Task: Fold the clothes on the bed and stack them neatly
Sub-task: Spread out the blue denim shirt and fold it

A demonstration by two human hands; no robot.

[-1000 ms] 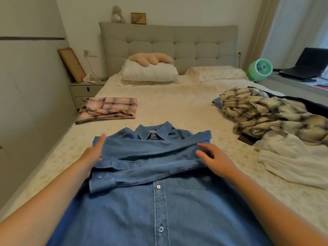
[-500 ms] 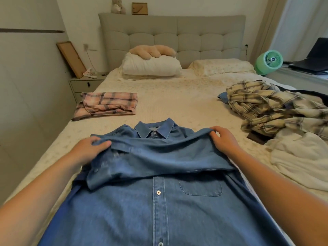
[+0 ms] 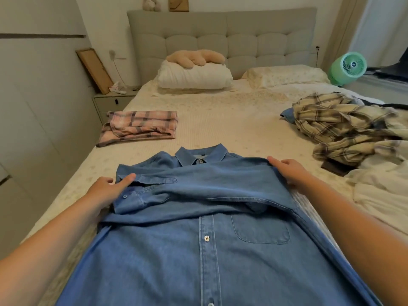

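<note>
Denim shirt (image 3: 207, 228) lies buttoned and face up on the bed (image 3: 231, 127) at six o'clock, sleeves crossed over its chest. We pinch both shoulder edges — left hand (image 3: 108, 189) at nine o'clock, right hand (image 3: 289, 171) at three — likely to square the fold. A folded pink plaid (image 3: 141, 127) waits at eleven; unfolded clothes (image 3: 353, 127) sit at two.

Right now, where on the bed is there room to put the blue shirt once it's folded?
Bare sheet lies between the pink plaid stack, the blue shirt and the pillows. The right side is crowded with the plaid shirt heap and white clothes.
</note>
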